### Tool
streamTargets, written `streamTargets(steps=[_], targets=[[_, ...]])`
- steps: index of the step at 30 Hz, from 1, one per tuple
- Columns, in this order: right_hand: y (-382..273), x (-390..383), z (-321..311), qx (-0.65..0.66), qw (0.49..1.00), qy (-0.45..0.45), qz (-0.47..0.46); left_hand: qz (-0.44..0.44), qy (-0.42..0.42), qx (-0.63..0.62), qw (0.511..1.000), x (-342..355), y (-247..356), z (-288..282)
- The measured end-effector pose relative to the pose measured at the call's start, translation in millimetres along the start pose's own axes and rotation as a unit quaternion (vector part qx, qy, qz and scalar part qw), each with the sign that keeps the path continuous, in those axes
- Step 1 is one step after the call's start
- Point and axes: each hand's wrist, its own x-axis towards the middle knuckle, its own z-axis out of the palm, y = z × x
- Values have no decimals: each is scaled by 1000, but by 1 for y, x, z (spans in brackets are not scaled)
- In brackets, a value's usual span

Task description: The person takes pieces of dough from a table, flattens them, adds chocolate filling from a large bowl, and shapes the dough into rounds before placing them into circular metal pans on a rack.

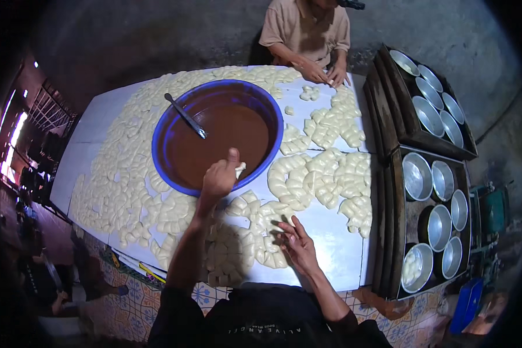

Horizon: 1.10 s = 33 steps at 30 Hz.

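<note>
My left hand (219, 177) is over the near rim of a blue tub (161, 169), thumb up and fingers curled round a small pale piece of dough (240, 169). Brown liquid (226, 136) fills the lower part of the tub. A spoon (185, 115) with a dark handle leans across its far left rim. My right hand (298, 248) hangs over the table's near side, fingers apart, with nothing seen in it. Just beside its fingertips lie joined dough pieces (267, 252). My left arm's shadow darkens more dough (225, 250) at the near edge.
Dough pieces (119, 165) cover much of the white table (86, 152) left of the tub. Across the table a person (311, 35) handles dough with both hands. At right, stacked wooden trays (412, 235) hold several round metal tins (417, 177); one near tin (416, 268) contains dough.
</note>
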Motion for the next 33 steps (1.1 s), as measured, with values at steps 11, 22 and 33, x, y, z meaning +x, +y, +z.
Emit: streamTargets(steps=[11, 22, 33], targets=[[-2, -12, 15, -141, 963, 221, -61, -160, -92, -584, 791, -117, 55, 119], [-38, -41, -2, -316, 919, 139, -188, 52, -126, -449, 883, -152, 53, 141], [-28, -72, -16, -544, 799, 170, -192, 89, -143, -344, 924, -155, 43, 188]])
